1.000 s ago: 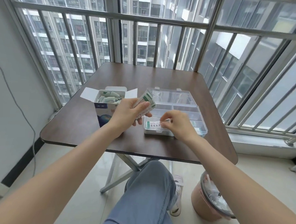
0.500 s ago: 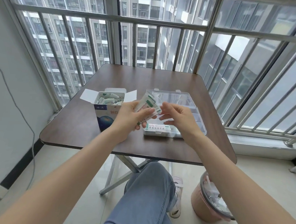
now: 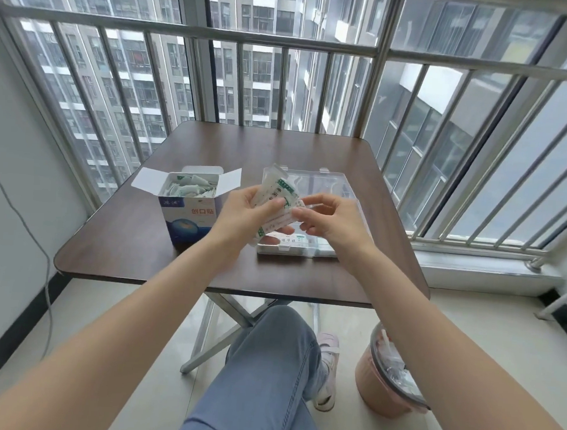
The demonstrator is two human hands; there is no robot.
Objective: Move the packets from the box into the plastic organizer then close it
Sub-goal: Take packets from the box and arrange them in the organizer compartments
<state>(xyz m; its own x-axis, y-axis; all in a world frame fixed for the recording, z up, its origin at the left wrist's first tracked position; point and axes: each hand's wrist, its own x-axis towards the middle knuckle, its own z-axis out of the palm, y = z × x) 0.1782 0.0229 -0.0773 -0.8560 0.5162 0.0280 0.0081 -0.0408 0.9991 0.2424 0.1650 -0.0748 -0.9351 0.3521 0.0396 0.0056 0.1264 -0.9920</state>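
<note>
A blue and white box (image 3: 188, 216) stands open on the brown table (image 3: 123, 234), with several white and green packets (image 3: 190, 188) inside. To its right lies the clear plastic organizer (image 3: 310, 250), lid open toward the window, with one packet (image 3: 290, 240) in its near compartment. My left hand (image 3: 248, 217) holds a fanned stack of packets (image 3: 278, 197) above the organizer. My right hand (image 3: 332, 221) pinches the edge of one packet in that stack.
A pink waste bin (image 3: 384, 386) lined with plastic stands on the floor at the right under the table edge. My crossed legs in jeans (image 3: 264, 374) are below the table. A metal railing (image 3: 287, 44) and window bars surround the table's far and right sides.
My right hand left a packet in the organizer's near compartment, then rose to the stack in my left hand and now pinches a packet there.
</note>
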